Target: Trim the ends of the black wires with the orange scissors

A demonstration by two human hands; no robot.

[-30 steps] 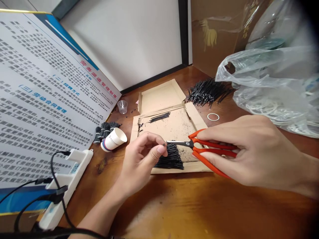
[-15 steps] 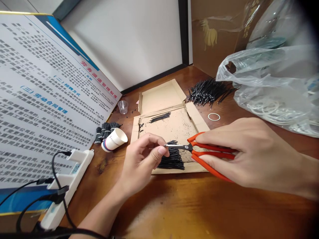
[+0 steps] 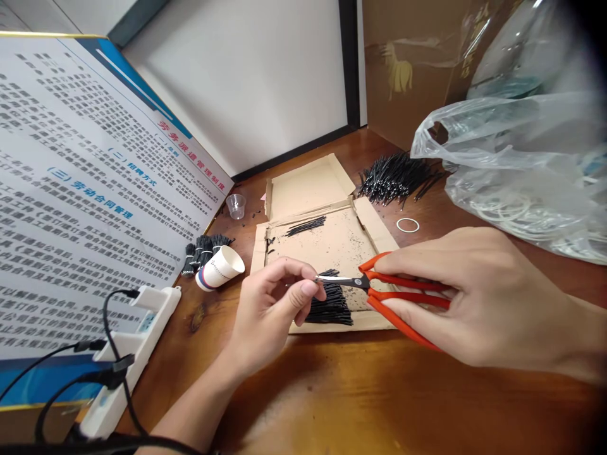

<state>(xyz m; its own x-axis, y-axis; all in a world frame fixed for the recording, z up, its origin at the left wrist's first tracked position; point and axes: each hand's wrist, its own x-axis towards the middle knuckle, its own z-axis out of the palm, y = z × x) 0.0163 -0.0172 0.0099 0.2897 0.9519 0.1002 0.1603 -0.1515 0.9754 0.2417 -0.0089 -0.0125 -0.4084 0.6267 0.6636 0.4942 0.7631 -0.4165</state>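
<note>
My right hand (image 3: 478,297) is wrapped round the red handles of a pair of scissors (image 3: 365,282), whose blades look nearly closed and point left. The blade tips reach the pinched thumb and forefinger of my left hand (image 3: 279,294). Whatever small piece sits in that pinch is too hidden to name. Beneath and just beyond the fingertips, a row of short black wires (image 3: 334,303) lies on a flattened cardboard box (image 3: 348,246). A smaller group of black wires (image 3: 306,225) lies farther back on the same cardboard, among dark specks.
Behind the cardboard at right lies a heap of black wires (image 3: 396,177), near a white ring (image 3: 408,225) and a clear plastic bag (image 3: 512,164). To the left are a tipped paper cup (image 3: 220,268), tied wire bundles (image 3: 203,249), a clear cup (image 3: 236,206) and a power strip (image 3: 137,360) with cables.
The whole view has shifted slightly, moving the scene a little down and right. Both hands keep nearly the same pose, with the scissor tips still at my left fingertips.
</note>
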